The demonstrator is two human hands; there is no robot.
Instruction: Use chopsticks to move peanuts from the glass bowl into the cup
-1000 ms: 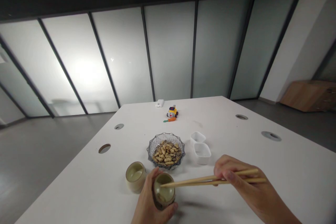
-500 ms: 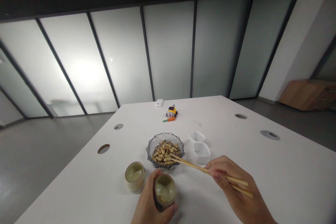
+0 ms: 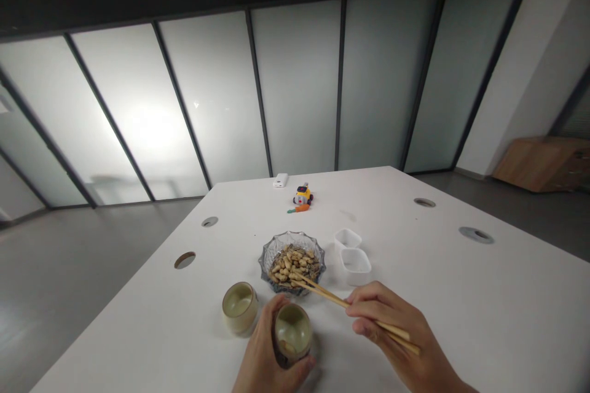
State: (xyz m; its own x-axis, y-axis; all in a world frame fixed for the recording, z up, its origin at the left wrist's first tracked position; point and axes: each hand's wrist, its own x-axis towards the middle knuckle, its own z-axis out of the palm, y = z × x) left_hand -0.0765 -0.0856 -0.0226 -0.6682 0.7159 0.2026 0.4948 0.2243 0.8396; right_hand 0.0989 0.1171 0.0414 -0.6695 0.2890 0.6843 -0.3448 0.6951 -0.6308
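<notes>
My left hand (image 3: 266, 359) is wrapped round a small ceramic cup (image 3: 291, 331) at the table's near edge; a piece of something lies inside the cup. In my right hand (image 3: 397, 336) is a pair of wooden chopsticks (image 3: 332, 296), gripped with closed fingers. Their tips reach into a glass bowl (image 3: 271, 250) filled with peanuts and dark seeds (image 3: 294, 263). A second, matching cup (image 3: 239, 306) stands just left of the held one.
Two small white square containers (image 3: 354, 260) sit right of the bowl. Farther back lie a yellow toy with an orange carrot (image 3: 301, 198) and a white box (image 3: 279, 180). The white table (image 3: 461, 295) has round cable holes (image 3: 185, 260).
My right hand swung the chopsticks from over the held cup up into the glass bowl, and has now drawn closer to the bowl. The left hand stayed on the cup.
</notes>
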